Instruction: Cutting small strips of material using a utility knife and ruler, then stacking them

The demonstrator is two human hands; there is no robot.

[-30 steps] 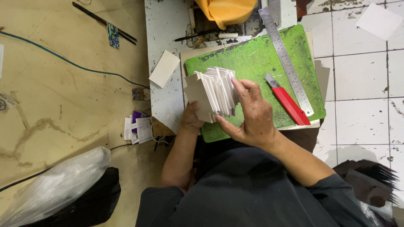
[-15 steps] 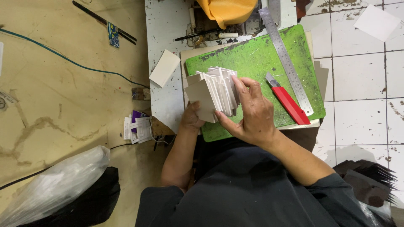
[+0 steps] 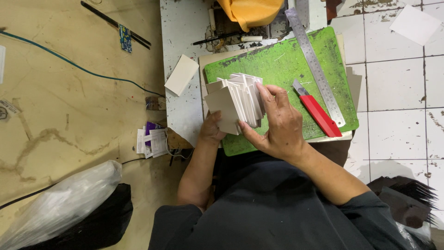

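A fanned stack of small white cards stands on edge over a green cutting mat. My left hand grips the stack from below at its near left corner. My right hand clasps the stack's right side, thumb under it and fingertips spread along the top edges of the cards. A red utility knife with its blade out lies on the mat just right of my right hand. Beside it a steel ruler runs diagonally across the mat.
A single white card lies on the paint-spattered white board left of the mat. An orange object and a black pen sit at the mat's far edge. Small papers, a cable and a plastic bag lie on the floor at left.
The stack of cards has fanned slightly differently as my right fingers shifted along its top edges. Both hands stay in the same place.
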